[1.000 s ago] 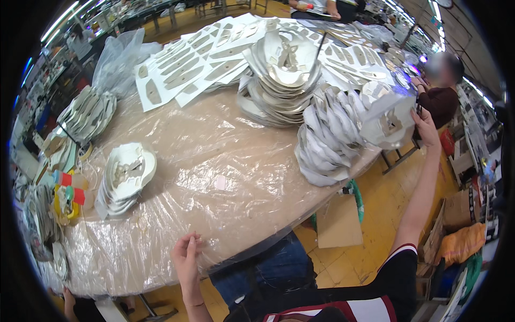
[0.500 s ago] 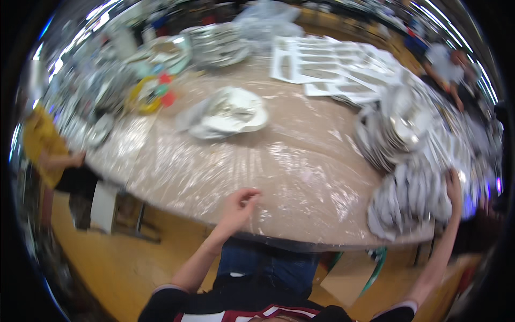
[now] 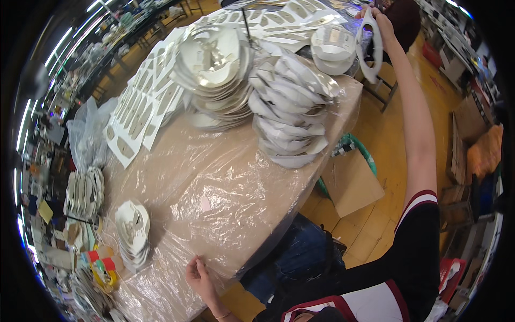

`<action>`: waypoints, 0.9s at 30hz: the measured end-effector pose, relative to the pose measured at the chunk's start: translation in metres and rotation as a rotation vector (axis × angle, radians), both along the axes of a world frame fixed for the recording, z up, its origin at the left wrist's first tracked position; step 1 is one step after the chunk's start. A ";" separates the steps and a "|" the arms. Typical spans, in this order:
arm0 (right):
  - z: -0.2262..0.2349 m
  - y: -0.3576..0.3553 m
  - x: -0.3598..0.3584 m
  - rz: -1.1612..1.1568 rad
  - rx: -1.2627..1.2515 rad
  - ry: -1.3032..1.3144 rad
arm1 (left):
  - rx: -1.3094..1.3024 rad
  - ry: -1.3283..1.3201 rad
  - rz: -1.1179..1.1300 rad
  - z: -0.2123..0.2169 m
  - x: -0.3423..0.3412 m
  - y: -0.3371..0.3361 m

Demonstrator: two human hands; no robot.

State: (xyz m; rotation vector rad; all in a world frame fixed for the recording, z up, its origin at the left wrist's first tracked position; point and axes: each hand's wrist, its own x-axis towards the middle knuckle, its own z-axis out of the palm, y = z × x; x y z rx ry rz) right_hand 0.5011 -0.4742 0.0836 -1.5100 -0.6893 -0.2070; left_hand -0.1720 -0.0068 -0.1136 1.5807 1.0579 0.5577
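Observation:
My right arm reaches far out to the upper right. There my right hand [image 3: 382,26] grips the upper end of a white, ring-shaped piece [image 3: 374,61], long and soft-looking with an open middle. It hangs just past a stack of rounded white pieces [image 3: 333,51] at the table's corner. Low over the near side of the table is my left hand [image 3: 200,279], its fingers curled in towards the thumb; nothing shows in them. The closest pile to it is a small stack of white curved pieces [image 3: 132,228].
Tall stacks of curved pale pieces [image 3: 214,70] and folded white pieces [image 3: 292,112] stand on the plastic-covered table [image 3: 188,177]. Behind them lie white cut-out sheets [image 3: 142,102]. A person in dark clothing [image 3: 403,24] is beside my right hand. A cardboard sheet [image 3: 351,180] leans below the table edge.
My view has swung to the right. My right hand has left the stack of folded white pieces and now holds the ring-shaped piece beyond it. My left hand remains near the table's front edge.

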 end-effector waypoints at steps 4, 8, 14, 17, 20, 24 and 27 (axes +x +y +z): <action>-0.023 -0.011 0.013 -0.127 -0.148 -0.040 | 0.062 0.048 0.020 0.017 0.021 -0.013; -0.040 0.069 -0.017 -0.134 -0.322 0.175 | 0.085 -0.020 -0.189 0.053 0.066 -0.044; -0.090 0.177 -0.072 -0.130 -0.532 -0.190 | 0.005 -0.227 -0.757 0.122 0.195 -0.085; -0.106 0.176 -0.081 -0.256 -0.396 -0.195 | -0.083 -0.348 -0.929 0.140 0.277 -0.108; -0.113 0.157 -0.092 -0.334 -0.220 -0.165 | -0.291 -0.434 -1.033 0.145 0.348 -0.135; -0.112 0.124 -0.117 -0.327 -0.175 0.091 | -0.309 -0.438 -1.006 0.153 0.404 -0.161; -0.114 0.109 -0.141 -0.265 -0.125 0.088 | -0.364 -0.323 -1.038 0.163 0.430 -0.167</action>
